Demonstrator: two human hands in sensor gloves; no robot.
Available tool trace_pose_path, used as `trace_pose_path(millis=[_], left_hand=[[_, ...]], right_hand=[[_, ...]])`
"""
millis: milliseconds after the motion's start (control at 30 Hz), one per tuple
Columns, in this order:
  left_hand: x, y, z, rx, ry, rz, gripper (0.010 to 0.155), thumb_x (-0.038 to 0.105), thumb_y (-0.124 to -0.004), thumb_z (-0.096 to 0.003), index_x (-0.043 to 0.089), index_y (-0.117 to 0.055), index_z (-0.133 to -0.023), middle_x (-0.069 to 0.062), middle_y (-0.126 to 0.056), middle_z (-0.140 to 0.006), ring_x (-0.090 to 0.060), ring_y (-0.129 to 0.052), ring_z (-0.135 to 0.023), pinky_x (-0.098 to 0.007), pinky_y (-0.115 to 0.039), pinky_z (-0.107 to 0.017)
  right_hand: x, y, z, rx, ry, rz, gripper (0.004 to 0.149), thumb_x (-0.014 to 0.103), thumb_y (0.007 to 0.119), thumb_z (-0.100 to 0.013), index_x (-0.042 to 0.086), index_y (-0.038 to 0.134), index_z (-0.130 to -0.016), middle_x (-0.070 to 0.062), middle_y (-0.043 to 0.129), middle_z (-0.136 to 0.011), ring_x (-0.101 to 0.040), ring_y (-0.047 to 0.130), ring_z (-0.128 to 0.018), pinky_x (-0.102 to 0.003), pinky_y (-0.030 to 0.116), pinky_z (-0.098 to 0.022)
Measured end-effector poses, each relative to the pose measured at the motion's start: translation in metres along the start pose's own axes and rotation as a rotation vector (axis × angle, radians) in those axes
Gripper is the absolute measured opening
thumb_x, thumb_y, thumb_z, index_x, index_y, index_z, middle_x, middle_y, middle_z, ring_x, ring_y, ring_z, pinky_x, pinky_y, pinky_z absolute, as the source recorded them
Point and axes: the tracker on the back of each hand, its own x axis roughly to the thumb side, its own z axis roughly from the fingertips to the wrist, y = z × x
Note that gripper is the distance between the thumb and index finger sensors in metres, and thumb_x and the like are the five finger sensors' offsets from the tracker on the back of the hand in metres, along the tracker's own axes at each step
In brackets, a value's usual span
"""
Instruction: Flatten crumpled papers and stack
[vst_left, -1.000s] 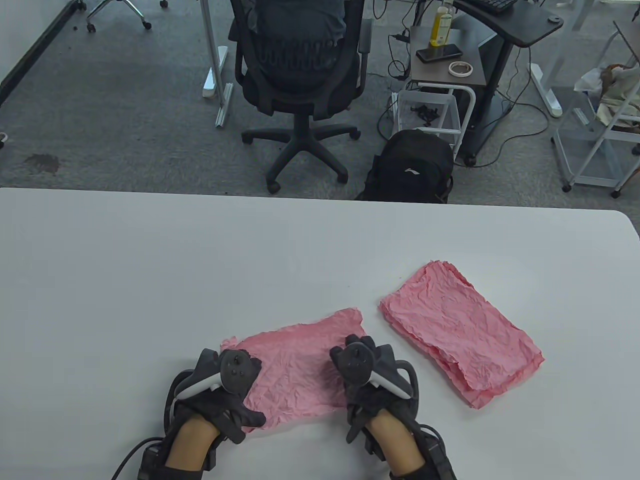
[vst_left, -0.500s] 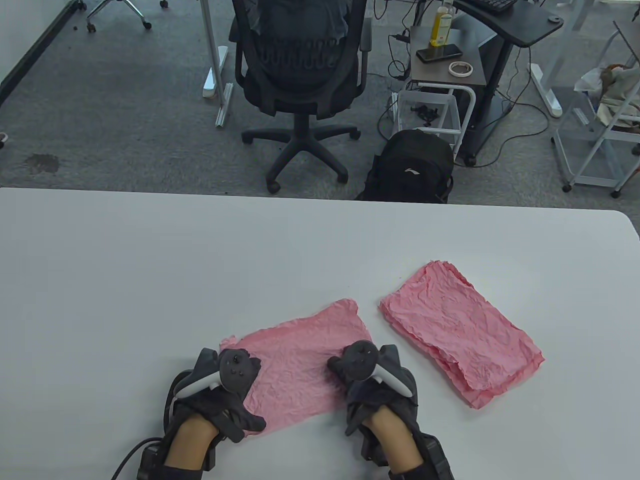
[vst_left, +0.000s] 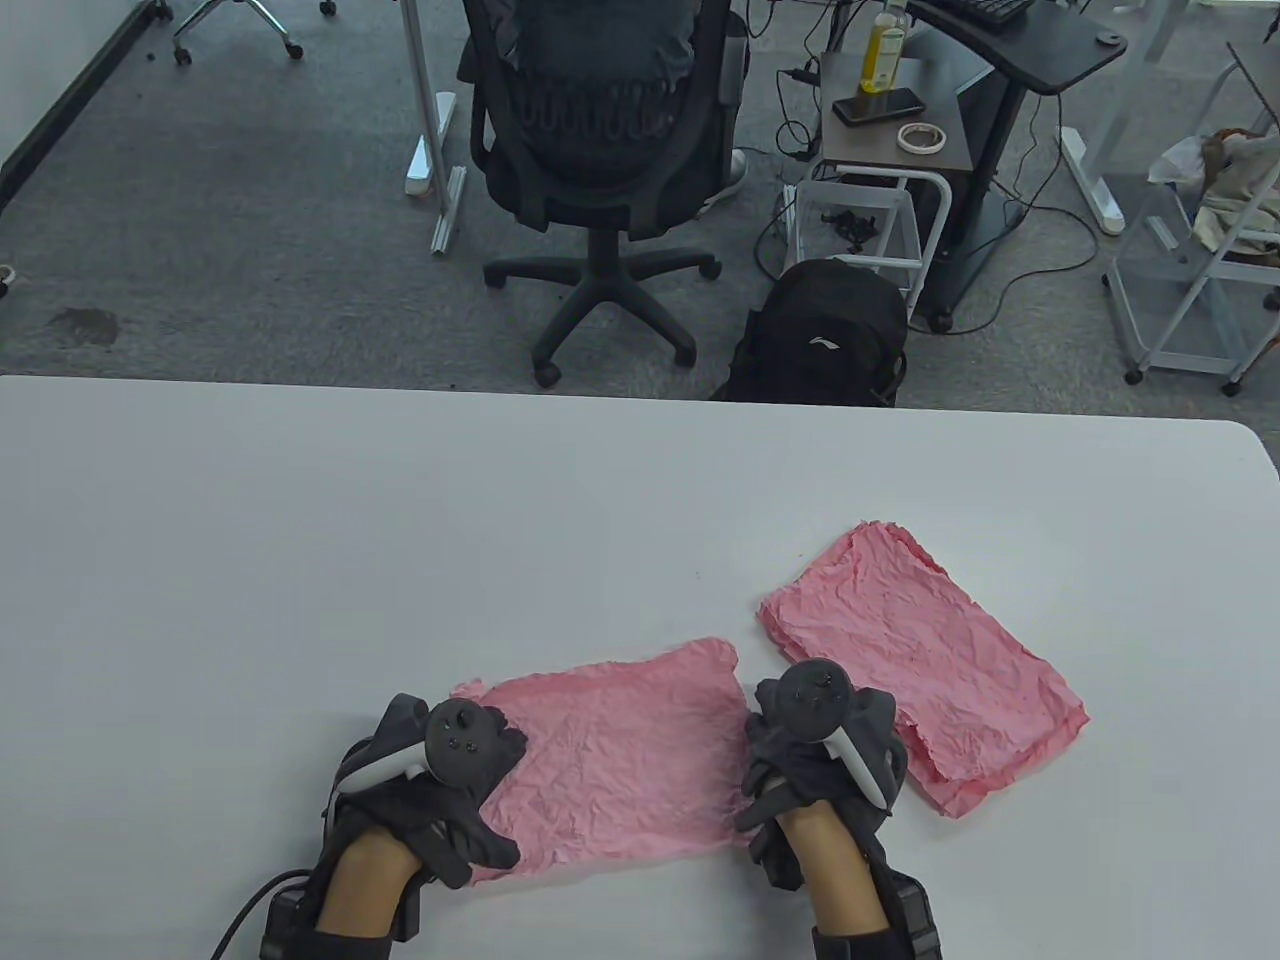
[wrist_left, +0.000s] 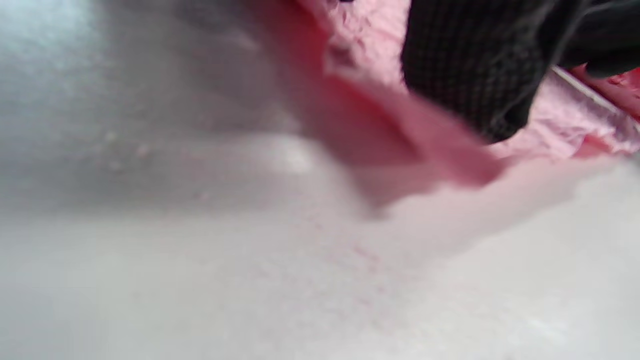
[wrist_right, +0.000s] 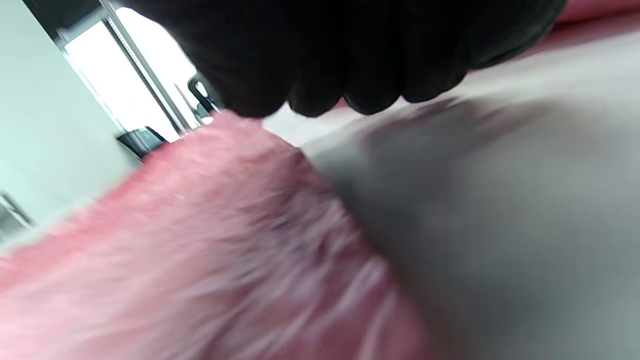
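Observation:
A wrinkled pink sheet lies spread on the white table near the front edge. My left hand presses flat on the sheet's left end; in the left wrist view a gloved finger rests on the pink paper. My right hand lies at the sheet's right edge, between it and the stack of flattened pink papers. In the blurred right wrist view its fingers hang over the table beside the sheet. Neither hand grips anything.
Behind the table's far edge stand a black office chair, a black backpack and a small side table. The table's left half and back are bare white surface.
My right hand has swept right across the sheet to its right edge, drawing the paper wider and flatter. The left hand stays pressed on the left end.

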Motion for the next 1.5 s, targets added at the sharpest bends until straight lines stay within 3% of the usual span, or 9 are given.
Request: trace_pose_path(millis=[233,433,533,633,700,900,1133,1333,1500], left_hand=[[0.010,-0.002,-0.003,-0.009,-0.021,-0.052,0.102,0.059,-0.091,-0.0378,0.025,-0.032,-0.114,-0.007,-0.014,-0.116,-0.039,-0.011,-0.113,-0.068,-0.021,-0.077],[0.006,-0.002,-0.003,0.009,0.008,-0.030,0.097,0.061,-0.087,-0.0406,0.028,-0.032,-0.114,-0.003,-0.013,-0.116,-0.038,-0.009,-0.113,-0.067,-0.019,-0.077],[0.006,-0.002,-0.003,0.017,0.017,-0.027,0.096,0.061,-0.086,-0.0413,0.029,-0.033,-0.114,-0.007,-0.013,-0.116,-0.038,-0.010,-0.113,-0.067,-0.020,-0.077],[0.007,-0.004,-0.003,0.019,0.019,-0.034,0.096,0.061,-0.085,-0.0416,0.029,-0.031,-0.114,-0.007,-0.012,-0.116,-0.038,-0.009,-0.113,-0.067,-0.020,-0.077],[0.007,-0.004,-0.004,0.023,0.019,-0.034,0.096,0.061,-0.085,-0.0418,0.029,-0.030,-0.114,-0.007,-0.011,-0.116,-0.038,-0.009,-0.113,-0.067,-0.019,-0.077],[0.008,0.004,0.000,0.224,0.005,-0.118,0.090,0.062,-0.080,-0.0435,0.028,-0.036,-0.115,-0.012,-0.027,-0.117,-0.043,-0.028,-0.113,-0.067,-0.036,-0.077],[0.010,0.025,0.026,0.661,-0.020,-0.076,0.086,0.060,-0.078,-0.0455,0.027,-0.040,-0.115,-0.014,-0.040,-0.117,-0.046,-0.042,-0.112,-0.067,-0.046,-0.075],[0.015,0.026,0.027,0.721,-0.057,-0.055,0.084,0.059,-0.078,-0.0463,0.026,-0.042,-0.115,-0.014,-0.043,-0.117,-0.045,-0.045,-0.112,-0.067,-0.047,-0.075],[0.017,0.022,0.022,0.687,-0.067,-0.048,0.084,0.059,-0.078,-0.0464,0.026,-0.042,-0.115,-0.013,-0.043,-0.117,-0.046,-0.045,-0.112,-0.067,-0.047,-0.075]], right_hand=[[0.020,0.011,-0.006,-0.058,-0.099,0.170,0.044,0.033,0.090,-0.043,0.013,0.083,-0.082,-0.019,0.075,-0.093,-0.047,0.074,-0.076,-0.056,0.065,-0.053],[0.006,-0.007,0.003,-0.143,-0.240,-0.423,0.043,0.024,0.088,-0.041,0.014,0.075,-0.081,-0.017,0.087,-0.085,-0.043,0.089,-0.069,-0.054,0.077,-0.047],[0.000,-0.005,0.000,0.028,-0.226,-0.834,0.050,0.019,0.085,-0.042,0.008,0.064,-0.086,-0.012,0.090,-0.072,-0.036,0.096,-0.054,-0.049,0.080,-0.038],[-0.003,0.006,0.000,0.274,-0.233,-0.960,0.073,0.025,0.084,-0.046,0.000,0.041,-0.099,-0.012,0.078,-0.073,-0.032,0.089,-0.054,-0.049,0.076,-0.040],[-0.005,0.012,-0.002,0.308,-0.195,-0.926,0.063,0.030,0.079,-0.049,0.000,0.053,-0.099,-0.011,0.082,-0.065,-0.033,0.090,-0.049,-0.050,0.076,-0.037],[-0.010,0.002,-0.004,0.160,-0.206,-0.932,0.041,0.026,0.076,-0.049,0.009,0.081,-0.086,-0.020,0.096,-0.073,-0.043,0.100,-0.053,-0.046,0.086,-0.029],[-0.060,-0.044,0.003,-0.361,-0.166,-1.253,0.041,0.026,0.074,-0.049,0.005,0.078,-0.084,-0.018,0.101,-0.065,-0.035,0.107,-0.043,-0.040,0.090,-0.022],[-0.119,-0.073,0.020,-0.719,-0.022,-1.338,0.041,0.028,0.072,-0.051,0.007,0.075,-0.086,-0.015,0.100,-0.068,-0.033,0.107,-0.046,-0.038,0.091,-0.025],[-0.160,-0.078,0.026,-0.773,0.156,-1.230,0.041,0.027,0.071,-0.052,0.006,0.073,-0.088,-0.016,0.098,-0.070,-0.035,0.105,-0.049,-0.040,0.090,-0.028]])
